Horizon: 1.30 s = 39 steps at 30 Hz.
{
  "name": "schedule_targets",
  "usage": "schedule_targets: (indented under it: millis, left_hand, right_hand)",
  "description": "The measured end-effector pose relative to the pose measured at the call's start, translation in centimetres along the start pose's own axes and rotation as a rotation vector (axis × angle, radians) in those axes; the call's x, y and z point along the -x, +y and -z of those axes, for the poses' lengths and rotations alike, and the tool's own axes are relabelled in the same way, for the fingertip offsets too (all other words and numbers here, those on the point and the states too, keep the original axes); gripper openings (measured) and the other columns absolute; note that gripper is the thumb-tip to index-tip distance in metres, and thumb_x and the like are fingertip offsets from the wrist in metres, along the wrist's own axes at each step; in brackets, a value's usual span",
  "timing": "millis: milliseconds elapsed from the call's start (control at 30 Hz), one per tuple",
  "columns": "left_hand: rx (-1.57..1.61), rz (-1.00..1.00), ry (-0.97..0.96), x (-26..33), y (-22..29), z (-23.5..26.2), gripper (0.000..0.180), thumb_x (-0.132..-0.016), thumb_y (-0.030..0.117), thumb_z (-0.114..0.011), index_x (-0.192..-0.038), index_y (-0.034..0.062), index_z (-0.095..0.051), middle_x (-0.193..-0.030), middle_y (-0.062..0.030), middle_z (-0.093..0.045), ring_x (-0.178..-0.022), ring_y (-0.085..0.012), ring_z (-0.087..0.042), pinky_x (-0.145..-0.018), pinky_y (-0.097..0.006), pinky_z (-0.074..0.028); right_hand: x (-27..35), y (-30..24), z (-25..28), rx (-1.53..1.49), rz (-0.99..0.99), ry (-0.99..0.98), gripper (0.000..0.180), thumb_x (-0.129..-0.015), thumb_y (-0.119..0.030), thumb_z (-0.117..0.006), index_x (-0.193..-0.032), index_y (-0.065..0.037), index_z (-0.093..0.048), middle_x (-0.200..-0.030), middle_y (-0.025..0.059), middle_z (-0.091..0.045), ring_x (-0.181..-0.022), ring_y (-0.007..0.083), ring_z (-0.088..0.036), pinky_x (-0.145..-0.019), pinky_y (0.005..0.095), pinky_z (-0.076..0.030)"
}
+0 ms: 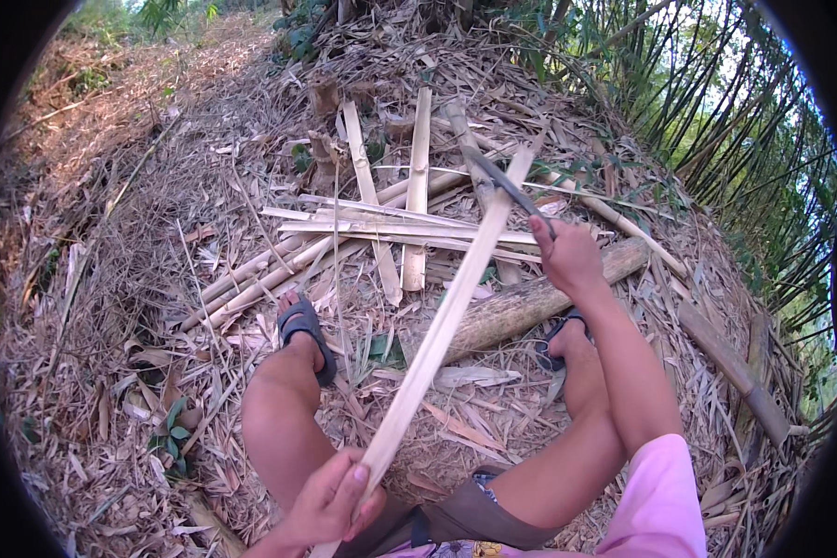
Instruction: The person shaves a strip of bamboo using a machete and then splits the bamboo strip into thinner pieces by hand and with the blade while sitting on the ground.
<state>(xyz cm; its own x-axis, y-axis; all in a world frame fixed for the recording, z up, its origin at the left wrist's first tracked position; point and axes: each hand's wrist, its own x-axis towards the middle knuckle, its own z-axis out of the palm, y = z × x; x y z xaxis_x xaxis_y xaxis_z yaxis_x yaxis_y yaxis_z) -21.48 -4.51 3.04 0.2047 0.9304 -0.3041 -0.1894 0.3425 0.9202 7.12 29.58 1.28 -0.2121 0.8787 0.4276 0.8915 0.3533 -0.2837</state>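
Observation:
My left hand (335, 498) is closed around the lower end of a long pale bamboo strip (446, 330). The strip slants up and away to the right, over the ground between my legs. Near its far end, a dark-bladed knife (511, 186) lies across the strip, its blade touching or just over it. My right hand (569, 256) is wrapped round the knife's handle, which the fingers mostly hide. Beyond the strip, several split bamboo pieces (372, 228) lie crosswise over one another. Two wider split slats (417, 177) point away from me.
A thick log (511, 321) lies slanted between my sandalled feet (304, 330). Bamboo poles (270, 284) rest under the split pieces, and a cut bamboo pole (735, 367) lies at the right. Short stumps (325, 153) stand ahead. Dry leaves and shavings cover the ground; bamboo stalks (716, 121) rise at right.

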Motion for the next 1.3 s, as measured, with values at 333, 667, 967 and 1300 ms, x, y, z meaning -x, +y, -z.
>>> schedule_targets:
  millis: [333,667,967,1300]
  left_hand:
    - [-0.179,-0.015,0.084,1.3,-0.9,-0.8,0.027,-0.108,0.024,-0.036,-0.116,0.0011,-0.047,-0.068,-0.0021,-0.054,-0.043,-0.0072,-0.047,-0.04,-0.022,-0.039]
    - [-0.243,-0.061,0.227,-0.8,0.4,-0.7,0.022,-0.104,0.017,-0.047,-0.119,0.0012,-0.045,-0.065,0.0002,-0.051,-0.049,-0.0056,-0.049,-0.044,-0.022,-0.04]
    - [-0.009,-0.024,0.296,-7.7,2.6,-1.8,0.023,-0.103,0.021,-0.054,-0.114,0.0019,-0.05,-0.06,0.0036,-0.044,-0.041,-0.0045,-0.037,-0.038,-0.022,-0.03]
    - [-0.084,-0.021,0.209,-3.4,2.9,-3.4,0.031,-0.107,0.024,-0.042,-0.122,0.0002,-0.056,-0.071,0.0038,-0.045,-0.045,-0.0024,-0.037,-0.04,-0.02,-0.028]
  right_hand:
    - [0.3,2.9,-2.0,0.002,0.158,0.005,0.069,-0.097,-0.066,-0.037,-0.082,-0.004,-0.064,-0.067,0.0194,-0.061,-0.066,0.041,-0.062,-0.06,0.0502,-0.049]
    - [0.9,4.6,0.3,-0.875,-0.745,0.052,0.077,-0.092,-0.078,-0.03,-0.06,-0.009,-0.044,-0.05,0.0023,-0.041,-0.039,0.0157,-0.043,-0.04,0.0349,-0.037]
    - [9.4,-12.3,4.3,-0.366,0.348,-0.466,0.073,-0.089,-0.074,-0.046,-0.076,-0.004,-0.063,-0.062,0.0169,-0.064,-0.063,0.036,-0.068,-0.06,0.0472,-0.054]
    - [6.6,-9.0,1.1,-0.188,0.228,-0.165,0.068,-0.088,-0.07,-0.053,-0.072,-0.004,-0.058,-0.065,0.0166,-0.064,-0.061,0.0361,-0.067,-0.058,0.0485,-0.053]
